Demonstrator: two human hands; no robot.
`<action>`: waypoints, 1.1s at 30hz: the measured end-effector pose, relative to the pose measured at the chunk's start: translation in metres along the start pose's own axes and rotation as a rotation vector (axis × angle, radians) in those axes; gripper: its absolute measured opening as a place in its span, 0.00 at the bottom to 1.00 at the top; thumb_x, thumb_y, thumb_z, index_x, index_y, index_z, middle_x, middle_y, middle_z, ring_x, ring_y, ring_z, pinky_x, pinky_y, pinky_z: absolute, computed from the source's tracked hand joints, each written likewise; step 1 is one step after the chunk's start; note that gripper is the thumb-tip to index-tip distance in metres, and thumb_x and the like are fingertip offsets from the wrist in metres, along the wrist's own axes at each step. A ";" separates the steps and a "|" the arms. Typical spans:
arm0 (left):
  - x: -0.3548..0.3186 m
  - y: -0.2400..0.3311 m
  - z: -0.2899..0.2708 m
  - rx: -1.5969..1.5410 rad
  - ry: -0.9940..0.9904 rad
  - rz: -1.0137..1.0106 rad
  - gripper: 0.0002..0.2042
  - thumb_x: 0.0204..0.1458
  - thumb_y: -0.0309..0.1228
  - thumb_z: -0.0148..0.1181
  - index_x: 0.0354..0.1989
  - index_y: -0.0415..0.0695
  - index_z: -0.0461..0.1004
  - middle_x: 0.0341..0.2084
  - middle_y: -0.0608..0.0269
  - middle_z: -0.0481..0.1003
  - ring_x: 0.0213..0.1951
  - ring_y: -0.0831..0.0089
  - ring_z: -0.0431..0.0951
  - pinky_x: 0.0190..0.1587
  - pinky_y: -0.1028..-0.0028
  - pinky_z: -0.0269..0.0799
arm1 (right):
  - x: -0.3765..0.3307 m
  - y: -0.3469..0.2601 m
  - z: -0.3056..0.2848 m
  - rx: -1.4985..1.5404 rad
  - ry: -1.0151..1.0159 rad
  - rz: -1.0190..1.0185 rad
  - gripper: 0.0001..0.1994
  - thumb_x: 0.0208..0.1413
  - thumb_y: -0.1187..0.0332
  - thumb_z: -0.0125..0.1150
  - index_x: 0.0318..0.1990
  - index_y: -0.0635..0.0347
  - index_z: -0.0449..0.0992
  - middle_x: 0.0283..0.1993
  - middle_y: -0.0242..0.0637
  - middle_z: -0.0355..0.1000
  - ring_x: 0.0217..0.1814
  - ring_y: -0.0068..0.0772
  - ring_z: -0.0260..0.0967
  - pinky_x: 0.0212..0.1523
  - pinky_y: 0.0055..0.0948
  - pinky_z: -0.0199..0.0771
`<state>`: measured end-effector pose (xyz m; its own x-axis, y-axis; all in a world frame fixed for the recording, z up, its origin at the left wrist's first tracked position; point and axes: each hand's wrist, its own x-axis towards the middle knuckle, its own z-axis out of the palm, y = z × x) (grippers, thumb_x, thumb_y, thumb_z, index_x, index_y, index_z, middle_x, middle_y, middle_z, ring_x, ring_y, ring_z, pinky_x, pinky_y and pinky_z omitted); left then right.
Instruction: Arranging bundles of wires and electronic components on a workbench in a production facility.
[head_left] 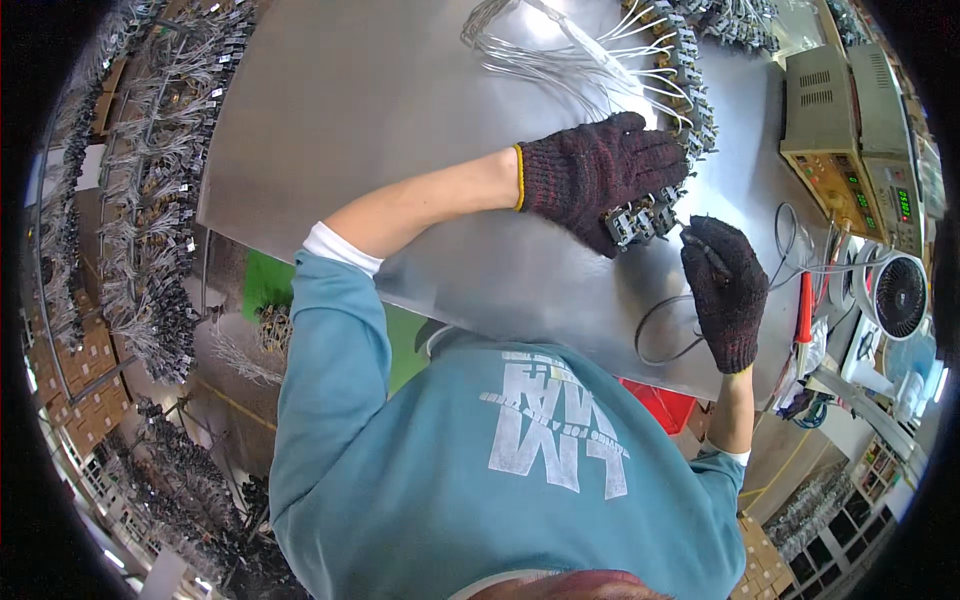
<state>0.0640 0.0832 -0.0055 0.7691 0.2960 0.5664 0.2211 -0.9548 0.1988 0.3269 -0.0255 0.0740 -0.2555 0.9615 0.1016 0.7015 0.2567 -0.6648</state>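
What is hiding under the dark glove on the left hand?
Under the left hand lies a row of small grey wired parts on the metal table. Those beneath the palm are covered.

Bare metal table (380, 110) leftward; wired connectors (690, 90), tester (835, 130) rightward.

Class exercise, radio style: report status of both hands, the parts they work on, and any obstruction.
Left hand gloved, flat on row of wired switch parts. Right hand gloved, closed on a probe with black lead, at row's end. Nothing blocking on metal table.
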 end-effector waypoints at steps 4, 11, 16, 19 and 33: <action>-0.002 0.000 0.005 -0.039 -0.003 -0.030 0.48 0.40 0.59 0.74 0.67 0.40 0.71 0.68 0.44 0.69 0.70 0.48 0.70 0.64 0.51 0.68 | -0.007 -0.005 0.002 0.180 -0.020 0.195 0.15 0.64 0.79 0.69 0.57 0.63 0.83 0.57 0.43 0.82 0.56 0.31 0.81 0.58 0.33 0.83; -0.006 0.000 0.006 -0.020 0.007 -0.031 0.51 0.40 0.60 0.74 0.70 0.38 0.69 0.67 0.42 0.69 0.70 0.46 0.69 0.66 0.48 0.66 | -0.001 -0.007 0.008 -0.403 -0.019 -0.254 0.17 0.55 0.74 0.77 0.52 0.51 0.85 0.55 0.39 0.84 0.49 0.46 0.85 0.47 0.38 0.85; -0.006 0.002 0.006 -0.020 -0.006 -0.031 0.51 0.42 0.61 0.72 0.70 0.37 0.68 0.67 0.42 0.69 0.70 0.46 0.69 0.66 0.47 0.66 | 0.002 0.002 0.002 -0.515 -0.081 -0.346 0.18 0.54 0.71 0.78 0.53 0.49 0.85 0.56 0.37 0.84 0.45 0.46 0.84 0.43 0.40 0.85; -0.007 0.002 0.006 0.009 -0.008 -0.030 0.50 0.43 0.62 0.70 0.70 0.38 0.68 0.67 0.42 0.69 0.70 0.47 0.69 0.66 0.47 0.66 | 0.005 -0.001 -0.001 -0.550 -0.122 -0.382 0.19 0.53 0.71 0.78 0.54 0.48 0.85 0.56 0.37 0.84 0.45 0.46 0.84 0.43 0.39 0.84; -0.009 0.002 0.011 -0.006 0.007 -0.054 0.51 0.38 0.60 0.76 0.70 0.39 0.70 0.69 0.44 0.68 0.72 0.49 0.67 0.66 0.51 0.66 | 0.000 -0.031 0.017 -0.368 -0.050 -0.159 0.18 0.55 0.75 0.76 0.53 0.49 0.86 0.56 0.39 0.84 0.48 0.44 0.85 0.46 0.37 0.85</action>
<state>0.0638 0.0781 -0.0187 0.7518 0.3471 0.5607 0.2585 -0.9373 0.2337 0.2942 -0.0353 0.0820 -0.4058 0.9032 0.1400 0.8395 0.4289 -0.3336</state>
